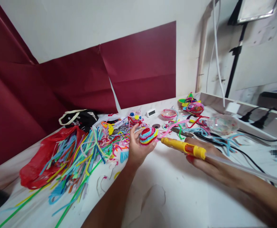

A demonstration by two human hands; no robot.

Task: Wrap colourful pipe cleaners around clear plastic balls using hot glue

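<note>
**Two hands, one hot nozzle close to the fingers**

Many loose pipe cleaners in mixed colours [81, 155] lie heaped left of the small round coil of striped pipe cleaner [148, 135], partly spilling from a red plastic bag [37, 161]. The left hand [137, 148] is closed around that coil, holding it just above the white table [176, 196], thumb and fingertips wrapped on its rim. Right of the coil, the right hand [205, 161] is clamped on a yellow pen-shaped glue gun [182, 147], its tip almost touching the coil's edge. The likely trouble is glue or the tip catching the left fingers, since they sit beside the contact point. The gun's trailing stick and the black cables [245, 155] right of the coil could snag.
</note>
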